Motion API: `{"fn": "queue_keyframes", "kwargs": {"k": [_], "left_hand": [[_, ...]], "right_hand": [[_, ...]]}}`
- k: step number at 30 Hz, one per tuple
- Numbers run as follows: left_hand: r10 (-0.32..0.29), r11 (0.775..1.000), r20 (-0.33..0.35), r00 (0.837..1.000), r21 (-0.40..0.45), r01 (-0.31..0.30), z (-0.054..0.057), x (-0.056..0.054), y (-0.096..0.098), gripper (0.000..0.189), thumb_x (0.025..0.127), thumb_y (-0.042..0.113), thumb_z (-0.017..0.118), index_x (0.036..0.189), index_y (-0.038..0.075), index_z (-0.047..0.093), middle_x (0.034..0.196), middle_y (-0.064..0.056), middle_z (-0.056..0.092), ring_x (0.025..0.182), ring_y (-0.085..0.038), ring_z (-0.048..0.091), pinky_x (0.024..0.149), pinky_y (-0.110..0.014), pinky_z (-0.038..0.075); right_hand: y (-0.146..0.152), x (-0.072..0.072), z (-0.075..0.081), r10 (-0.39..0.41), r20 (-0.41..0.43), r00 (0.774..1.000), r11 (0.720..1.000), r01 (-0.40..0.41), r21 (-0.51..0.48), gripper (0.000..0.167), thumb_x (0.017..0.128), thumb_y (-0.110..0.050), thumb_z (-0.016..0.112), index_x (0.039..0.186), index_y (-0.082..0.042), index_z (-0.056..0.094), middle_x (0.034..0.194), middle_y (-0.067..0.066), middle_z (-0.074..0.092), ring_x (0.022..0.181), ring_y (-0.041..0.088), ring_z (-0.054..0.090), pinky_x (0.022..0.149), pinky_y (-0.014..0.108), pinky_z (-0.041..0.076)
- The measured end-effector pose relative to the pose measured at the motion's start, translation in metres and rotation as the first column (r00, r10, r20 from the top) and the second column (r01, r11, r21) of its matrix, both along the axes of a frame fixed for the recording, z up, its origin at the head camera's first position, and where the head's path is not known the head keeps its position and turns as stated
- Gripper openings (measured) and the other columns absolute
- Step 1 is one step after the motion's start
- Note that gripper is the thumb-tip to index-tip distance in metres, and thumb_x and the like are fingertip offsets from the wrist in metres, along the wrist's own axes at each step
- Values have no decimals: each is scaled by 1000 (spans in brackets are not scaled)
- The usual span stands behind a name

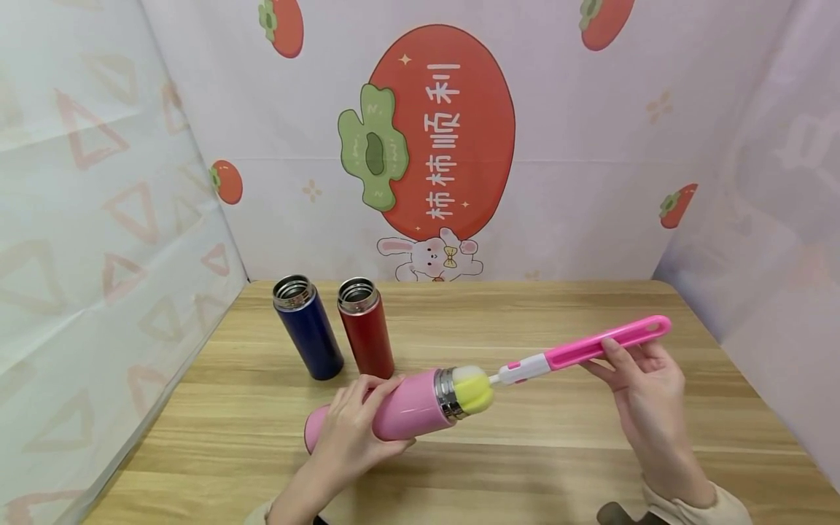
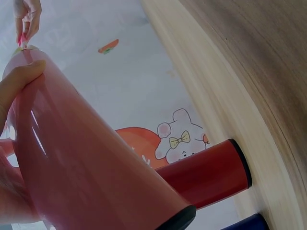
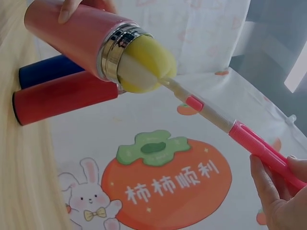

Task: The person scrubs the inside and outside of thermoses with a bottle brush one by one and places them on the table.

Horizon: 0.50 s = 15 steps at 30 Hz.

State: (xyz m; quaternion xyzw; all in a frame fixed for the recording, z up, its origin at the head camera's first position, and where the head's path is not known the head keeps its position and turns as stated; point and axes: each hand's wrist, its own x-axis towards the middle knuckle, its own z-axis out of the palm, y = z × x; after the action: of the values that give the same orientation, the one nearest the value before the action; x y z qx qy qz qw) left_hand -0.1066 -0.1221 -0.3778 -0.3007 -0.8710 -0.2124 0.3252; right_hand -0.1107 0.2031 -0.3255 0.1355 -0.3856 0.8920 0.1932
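Note:
My left hand (image 1: 354,426) grips a pink thermos bottle (image 1: 413,408) around its body, tilted with its mouth toward the right. A bottle brush (image 1: 590,348) with a pink handle and white neck is pinched at the handle by my right hand (image 1: 650,394). Its yellow and white sponge head (image 3: 148,62) sits at the steel mouth of the bottle, partly inside and partly sticking out. In the left wrist view the pink bottle (image 2: 91,158) fills much of the picture, its dark base toward the camera.
A blue bottle (image 1: 308,332) and a red bottle (image 1: 367,332) stand lidless side by side on the wooden table (image 1: 525,467), behind my left hand. A printed cloth (image 1: 558,219) hangs along the table's back edge, with more cloth at both sides.

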Motion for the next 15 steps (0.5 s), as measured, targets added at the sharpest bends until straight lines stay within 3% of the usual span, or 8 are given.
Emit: {"fn": "queue_keyframes", "kwargs": {"k": [15], "left_hand": [[2,1000,-1,1000,-10,-2,2,1,-5,76,45,34,83,114,17,56,92,1,51,82,-11,49,69,-31,40]], "right_hand": [[14,2,2,-35,-1,999,998,35,-58,16,84,18,41,90,10,53,80,17,61,73,25,64,69,40,49]]}}
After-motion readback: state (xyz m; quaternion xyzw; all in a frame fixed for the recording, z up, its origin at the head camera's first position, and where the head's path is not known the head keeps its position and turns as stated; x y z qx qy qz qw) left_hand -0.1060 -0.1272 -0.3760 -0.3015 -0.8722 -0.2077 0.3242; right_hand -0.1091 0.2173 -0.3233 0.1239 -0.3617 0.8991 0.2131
